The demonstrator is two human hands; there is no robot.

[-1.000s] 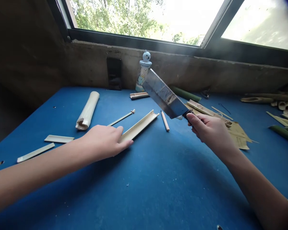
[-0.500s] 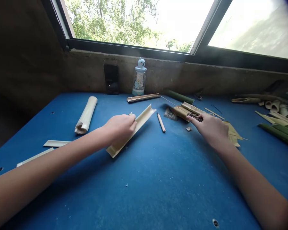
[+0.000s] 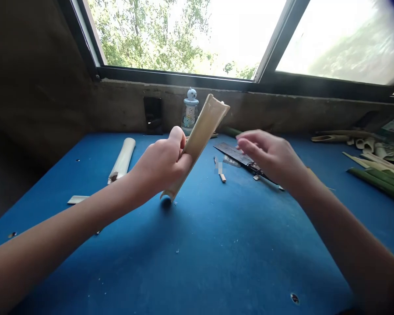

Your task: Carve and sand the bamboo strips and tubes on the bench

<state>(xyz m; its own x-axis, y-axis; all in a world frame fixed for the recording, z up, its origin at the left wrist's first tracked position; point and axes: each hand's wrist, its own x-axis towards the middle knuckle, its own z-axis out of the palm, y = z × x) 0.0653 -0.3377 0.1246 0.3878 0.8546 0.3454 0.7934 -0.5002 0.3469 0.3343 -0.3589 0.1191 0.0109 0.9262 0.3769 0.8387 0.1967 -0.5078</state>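
My left hand [image 3: 166,159] grips a split bamboo piece [image 3: 205,127], a half-round trough raised at a steep slant with its hollow side showing. Its lower end is at or just above the blue table. My right hand [image 3: 271,157] is open and empty, fingers half bent, over a dark-bladed knife [image 3: 231,152]. Part of the knife's handle end is hidden below that hand. A short pencil [image 3: 223,177], partly blurred out, lies between the two hands.
On the blue table [image 3: 197,262], a whole bamboo tube [image 3: 123,157] and a pale strip [image 3: 78,199] lie left. A phone [image 3: 153,116] and a blue-lidded bottle [image 3: 190,113] stand by the wall. Bamboo offcuts [image 3: 376,177] are piled right.
My left hand has lifted the bamboo piece and tipped it steeper. My right hand has let go of the dark handle and risen; the knife blade now shows on the table.
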